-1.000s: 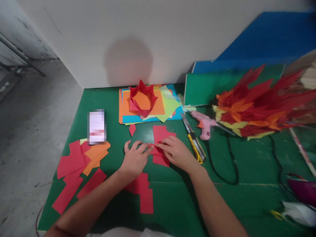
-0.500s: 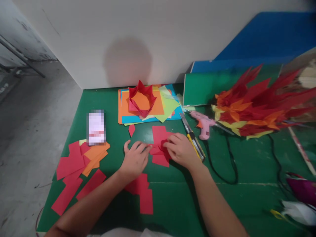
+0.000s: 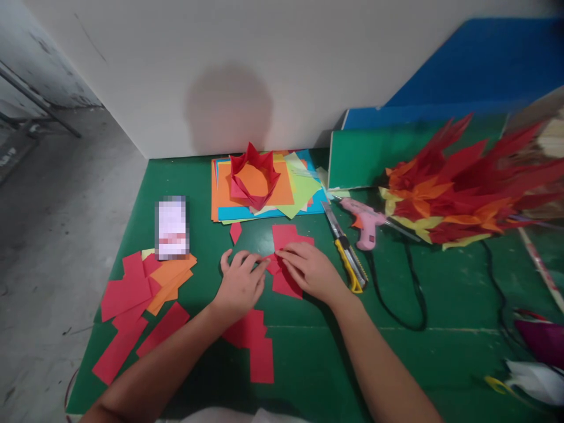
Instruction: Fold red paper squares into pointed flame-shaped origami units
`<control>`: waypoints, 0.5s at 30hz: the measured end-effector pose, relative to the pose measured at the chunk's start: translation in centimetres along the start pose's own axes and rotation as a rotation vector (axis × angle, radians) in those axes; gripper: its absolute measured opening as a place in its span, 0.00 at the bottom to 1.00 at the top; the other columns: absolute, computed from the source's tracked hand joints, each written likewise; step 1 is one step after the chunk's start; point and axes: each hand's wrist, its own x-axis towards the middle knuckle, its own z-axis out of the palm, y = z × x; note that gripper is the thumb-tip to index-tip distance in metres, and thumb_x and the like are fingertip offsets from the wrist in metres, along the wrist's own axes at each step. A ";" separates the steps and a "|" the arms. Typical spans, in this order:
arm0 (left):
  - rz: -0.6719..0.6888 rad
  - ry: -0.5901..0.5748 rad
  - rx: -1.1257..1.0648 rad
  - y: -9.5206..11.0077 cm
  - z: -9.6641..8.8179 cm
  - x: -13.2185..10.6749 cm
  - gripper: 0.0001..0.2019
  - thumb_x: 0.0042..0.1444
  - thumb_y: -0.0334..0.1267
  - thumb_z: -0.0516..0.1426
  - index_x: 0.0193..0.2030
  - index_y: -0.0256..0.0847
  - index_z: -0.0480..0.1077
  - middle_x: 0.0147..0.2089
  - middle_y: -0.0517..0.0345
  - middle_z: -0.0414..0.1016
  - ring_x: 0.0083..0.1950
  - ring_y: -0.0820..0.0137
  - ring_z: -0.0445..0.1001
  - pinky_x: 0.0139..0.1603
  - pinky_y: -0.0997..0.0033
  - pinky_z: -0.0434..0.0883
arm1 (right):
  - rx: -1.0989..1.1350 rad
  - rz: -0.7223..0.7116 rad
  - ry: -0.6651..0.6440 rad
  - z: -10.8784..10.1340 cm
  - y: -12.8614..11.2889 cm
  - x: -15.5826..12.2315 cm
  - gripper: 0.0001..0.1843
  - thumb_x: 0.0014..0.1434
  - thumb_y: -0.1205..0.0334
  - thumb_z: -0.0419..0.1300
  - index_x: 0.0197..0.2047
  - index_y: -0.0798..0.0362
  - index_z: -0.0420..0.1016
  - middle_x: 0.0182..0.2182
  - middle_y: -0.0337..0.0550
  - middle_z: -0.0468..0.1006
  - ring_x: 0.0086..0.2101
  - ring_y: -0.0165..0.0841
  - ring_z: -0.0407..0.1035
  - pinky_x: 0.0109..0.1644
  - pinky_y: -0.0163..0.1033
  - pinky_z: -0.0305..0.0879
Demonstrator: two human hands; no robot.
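Observation:
Between my two hands is a small piece of red paper, partly hidden by my fingers. My left hand pinches its left end with thumb and fingertips. On the other side, my right hand has its fingertips closed on the same piece. Beneath and behind it lie several flat red paper rectangles on the green table. A small folded red diamond rests just beyond my left hand. More red rectangles lie nearer my body.
A yellow utility knife and pink glue gun lie right of my hands. Behind them stands a red paper ring on coloured sheets. Paper flames are at right, a blurred phone and orange paper at left.
My right hand has moved left, bringing its fingertips close to those of my left hand at the small red paper. The left hand stays nearly where it was.

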 end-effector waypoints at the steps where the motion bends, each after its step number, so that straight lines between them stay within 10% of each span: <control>1: -0.001 -0.002 0.001 0.0 0.0 0.0 0.14 0.60 0.32 0.52 0.50 0.46 0.71 0.47 0.54 0.74 0.51 0.62 0.67 0.60 0.48 0.51 | -0.002 -0.001 0.006 -0.1 0.0 0.0 0.17 0.65 0.65 0.48 0.48 0.52 0.76 0.41 0.51 0.76 0.41 0.39 0.69 0.44 0.47 0.68; 15: -0.023 -0.014 -0.024 0.1 -0.3 0.1 0.15 0.59 0.32 0.53 0.51 0.48 0.71 0.47 0.55 0.73 0.50 0.63 0.66 0.58 0.50 0.53 | -0.181 0.109 0.025 0.3 -1.3 0.4 0.15 0.64 0.66 0.48 0.40 0.55 0.77 0.31 0.48 0.76 0.34 0.38 0.62 0.39 0.44 0.58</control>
